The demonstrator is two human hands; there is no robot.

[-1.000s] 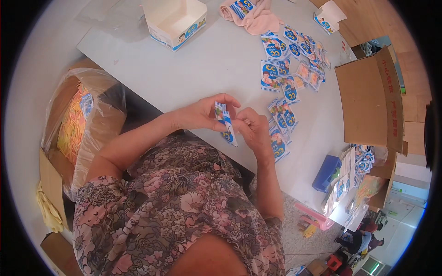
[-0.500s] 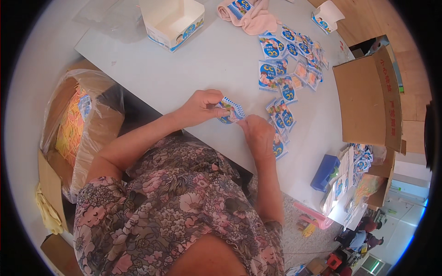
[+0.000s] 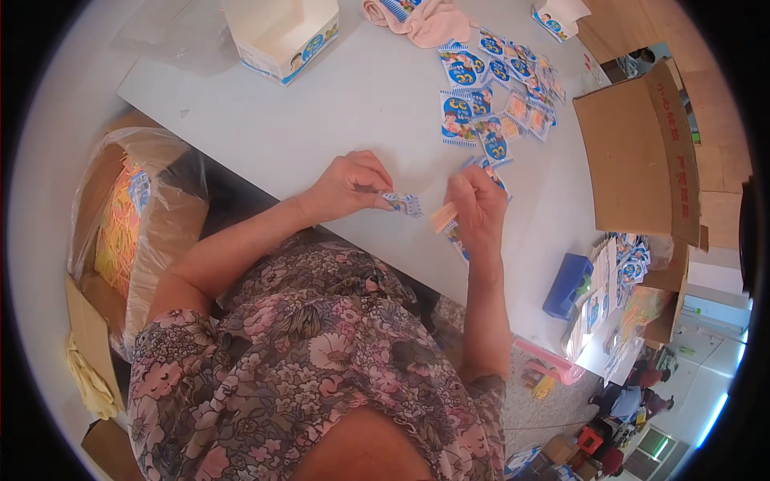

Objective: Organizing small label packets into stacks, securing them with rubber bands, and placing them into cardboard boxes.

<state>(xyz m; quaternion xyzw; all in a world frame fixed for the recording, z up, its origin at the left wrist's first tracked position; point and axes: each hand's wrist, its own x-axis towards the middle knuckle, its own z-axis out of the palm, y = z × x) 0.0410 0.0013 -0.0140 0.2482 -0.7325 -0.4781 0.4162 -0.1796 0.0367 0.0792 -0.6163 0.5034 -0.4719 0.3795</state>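
Observation:
Between the thumb and fingers of my left hand (image 3: 345,188) is a small blue-and-white packet (image 3: 405,205), crumpled, its printed side partly hidden. My right hand (image 3: 480,208) is closed on a flat pale-orange piece (image 3: 443,216) with thin strips, which sticks out toward the packet without touching it. What the piece is made of I cannot make out. Just beyond the right hand, several blue-and-white packets (image 3: 459,120) lie spread over the white table (image 3: 321,120). Some are turned over and show orange contents through clear backs. One or two packets are partly covered by my right hand.
An open white carton (image 3: 281,36) stands at the far left, near a pink cloth (image 3: 433,24). Left of me, a plastic-lined cardboard box (image 3: 172,172) holds orange and yellow strips (image 3: 120,232). A brown box (image 3: 634,152) and a blue container (image 3: 568,284) are on the right.
My hands have moved apart. The packet stays in my left hand, while the orange piece now shows in my right, which has shifted to the right. The view has tilted slightly.

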